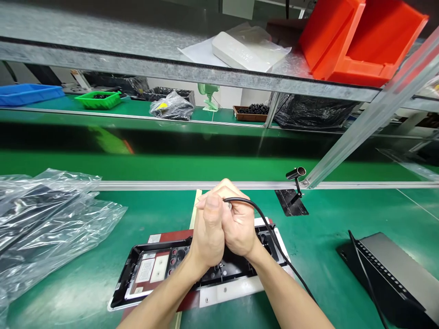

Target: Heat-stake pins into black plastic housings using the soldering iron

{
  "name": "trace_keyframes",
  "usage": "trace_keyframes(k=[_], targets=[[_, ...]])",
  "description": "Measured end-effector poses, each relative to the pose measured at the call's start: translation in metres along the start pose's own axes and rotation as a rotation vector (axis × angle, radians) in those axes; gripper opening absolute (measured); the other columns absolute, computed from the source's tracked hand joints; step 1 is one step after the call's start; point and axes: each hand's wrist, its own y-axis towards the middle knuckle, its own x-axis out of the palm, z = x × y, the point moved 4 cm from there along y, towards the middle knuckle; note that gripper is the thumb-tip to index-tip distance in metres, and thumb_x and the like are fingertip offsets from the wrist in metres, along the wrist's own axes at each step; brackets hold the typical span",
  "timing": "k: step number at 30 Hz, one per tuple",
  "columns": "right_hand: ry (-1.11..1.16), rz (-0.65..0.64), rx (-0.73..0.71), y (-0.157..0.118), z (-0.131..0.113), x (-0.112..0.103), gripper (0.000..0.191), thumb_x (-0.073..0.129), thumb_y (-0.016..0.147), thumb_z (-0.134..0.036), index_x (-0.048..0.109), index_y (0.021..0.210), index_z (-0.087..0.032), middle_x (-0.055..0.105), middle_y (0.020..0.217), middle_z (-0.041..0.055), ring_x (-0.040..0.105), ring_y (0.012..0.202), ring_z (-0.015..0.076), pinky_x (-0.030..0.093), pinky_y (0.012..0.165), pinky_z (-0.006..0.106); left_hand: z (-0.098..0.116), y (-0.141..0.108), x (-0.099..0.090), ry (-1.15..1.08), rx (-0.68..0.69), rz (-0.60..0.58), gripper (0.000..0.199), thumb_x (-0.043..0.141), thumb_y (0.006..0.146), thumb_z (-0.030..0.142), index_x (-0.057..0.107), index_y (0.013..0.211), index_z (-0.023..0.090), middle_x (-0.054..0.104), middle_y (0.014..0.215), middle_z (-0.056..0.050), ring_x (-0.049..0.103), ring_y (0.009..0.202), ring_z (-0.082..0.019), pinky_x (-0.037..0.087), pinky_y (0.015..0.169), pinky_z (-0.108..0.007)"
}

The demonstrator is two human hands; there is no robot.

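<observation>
My left hand (210, 230) and my right hand (242, 228) are closed and pressed together, thumbs side by side. A black cable (262, 214) enters the top of the joined hands, and both appear to grip its end, which the fingers hide. From there it curves over my right hand and runs down to the lower right. Below the hands lies a long black plastic housing (128, 269) with a pale rim, its inside facing up. It rests on a reddish-brown fixture (168, 236) with a white strip (231, 291) along the near side. My forearms cover part of the housing.
Clear plastic bags (51, 219) lie at left. On the right are a black stand (291, 201) with a short tube and a grey-black panel (394, 269) with a cable. A metal shelf (137, 61) overhead carries an orange bin (343, 45). A slanted post (363, 114) rises at right.
</observation>
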Motion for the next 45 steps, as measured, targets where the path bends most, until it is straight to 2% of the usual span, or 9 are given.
trace_keyframes(k=[3, 11, 16, 26, 35, 41, 45], targets=[[-0.003, -0.008, -0.022, 0.0001, -0.0002, -0.0002, 0.027, 0.055, 0.102, -0.033, 0.075, 0.086, -0.022, 0.065, 0.087, 0.0051, 0.063, 0.081, 0.0196, 0.053, 0.076, 0.037, 0.0027, 0.0008, 0.0014, -0.067, 0.002, -0.006, 0.066, 0.026, 0.102, 0.070, 0.065, 0.080, 0.022, 0.066, 0.084, -0.008, 0.062, 0.085, -0.026, 0.053, 0.076, -0.039], [-0.016, -0.004, -0.037, 0.0007, 0.0011, -0.0013, 0.030, 0.054, 0.103, -0.032, 0.073, 0.084, -0.022, 0.065, 0.082, 0.0033, 0.060, 0.078, 0.0175, 0.048, 0.072, 0.034, 0.0081, 0.0017, 0.0036, -0.064, -0.015, -0.051, 0.069, 0.025, 0.103, 0.069, 0.067, 0.078, 0.021, 0.066, 0.087, -0.007, 0.061, 0.081, -0.023, 0.051, 0.078, -0.039], [0.030, -0.010, -0.047, 0.0014, 0.0017, -0.0007, 0.028, 0.055, 0.103, -0.035, 0.075, 0.088, -0.022, 0.067, 0.088, 0.0052, 0.062, 0.081, 0.0195, 0.049, 0.074, 0.036, 0.0095, 0.0023, 0.0044, -0.103, -0.003, -0.046, 0.069, 0.026, 0.103, 0.070, 0.067, 0.077, 0.021, 0.065, 0.089, -0.007, 0.061, 0.084, -0.023, 0.051, 0.079, -0.039], [0.027, 0.001, -0.032, 0.0011, 0.0031, -0.0016, 0.026, 0.057, 0.102, -0.033, 0.076, 0.087, -0.022, 0.067, 0.089, 0.0053, 0.064, 0.081, 0.0192, 0.048, 0.069, 0.034, 0.0093, 0.0040, 0.0045, -0.033, -0.028, -0.068, 0.068, 0.021, 0.102, 0.073, 0.051, 0.069, 0.022, 0.057, 0.083, -0.005, 0.055, 0.080, -0.021, 0.049, 0.080, -0.037], [0.008, 0.003, -0.026, 0.0010, 0.0059, -0.0019, 0.025, 0.056, 0.102, -0.030, 0.075, 0.089, -0.022, 0.068, 0.087, 0.0043, 0.062, 0.077, 0.0182, 0.050, 0.073, 0.035, 0.0084, 0.0035, 0.0037, -0.036, -0.015, -0.034, 0.072, 0.016, 0.104, 0.069, 0.063, 0.075, 0.022, 0.064, 0.086, -0.007, 0.058, 0.078, -0.022, 0.049, 0.078, -0.038], [0.009, -0.002, -0.029, 0.0000, 0.0067, -0.0024, 0.025, 0.054, 0.102, -0.030, 0.075, 0.090, -0.022, 0.068, 0.088, 0.0050, 0.063, 0.081, 0.0195, 0.051, 0.075, 0.036, 0.0093, 0.0040, 0.0043, -0.019, -0.005, -0.054, 0.068, 0.016, 0.107, 0.062, 0.059, 0.074, 0.022, 0.061, 0.085, -0.007, 0.055, 0.079, -0.022, 0.047, 0.080, -0.040], [0.014, 0.001, -0.044, 0.0002, 0.0053, -0.0024, 0.028, 0.053, 0.103, -0.031, 0.075, 0.088, -0.022, 0.068, 0.086, 0.0050, 0.063, 0.080, 0.0193, 0.051, 0.074, 0.035, 0.0093, 0.0041, 0.0044, -0.020, -0.009, -0.055, 0.069, 0.016, 0.106, 0.065, 0.060, 0.074, 0.022, 0.061, 0.085, -0.007, 0.056, 0.080, -0.022, 0.048, 0.081, -0.039]])
